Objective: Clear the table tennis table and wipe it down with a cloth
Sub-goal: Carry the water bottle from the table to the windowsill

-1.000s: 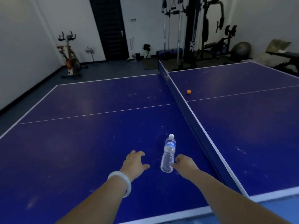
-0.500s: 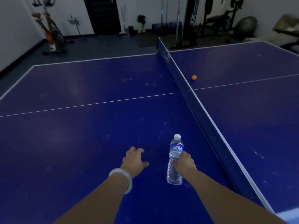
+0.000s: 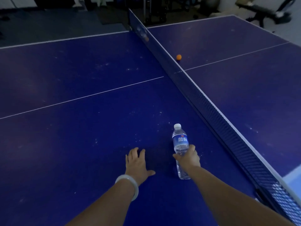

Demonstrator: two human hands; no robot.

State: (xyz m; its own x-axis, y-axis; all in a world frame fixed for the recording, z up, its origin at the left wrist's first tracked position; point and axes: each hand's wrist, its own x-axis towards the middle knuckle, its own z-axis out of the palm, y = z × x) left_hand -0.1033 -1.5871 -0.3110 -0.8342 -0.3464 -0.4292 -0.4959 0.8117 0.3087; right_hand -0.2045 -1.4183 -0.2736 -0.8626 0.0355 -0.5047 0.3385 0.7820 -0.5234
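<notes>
Here, a person's two bare forearms reach forward over a dark blue table tennis table (image 3: 65, 144), seen from a camera on their head. Farthest left, a white centre line crosses the tabletop well beyond the fingertips. Next comes the left hand (image 3: 138, 162), with a pale bangle (image 3: 130, 185) around its wrist. Its fingers (image 3: 135, 152) are straight and slightly spread, palm down, the thumb stuck out to the right; whether the palm touches the surface or floats just above it cannot be told. It holds nothing. Just to the right of that thumb, across a short gap of bare table, is a clear plastic water bottle (image 3: 180, 142) with a white cap and a blue label. The bottle stands roughly upright with its base low by the wrist and its cap pointing away past the fingertips. The right hand (image 3: 189, 158) wraps it around the middle, below the label, with the thumb on the left side and the fingers curled round the right and far side, mostly hidden. Specks of pale dust dot the table ahead of both hands. Right of the gripping fingers the dark net (image 3: 219, 115) runs diagonally away. Beyond the net, far ahead of the fingertips, a small orange ball (image 3: 178, 57) rests on the other half, close beside the net.
</notes>
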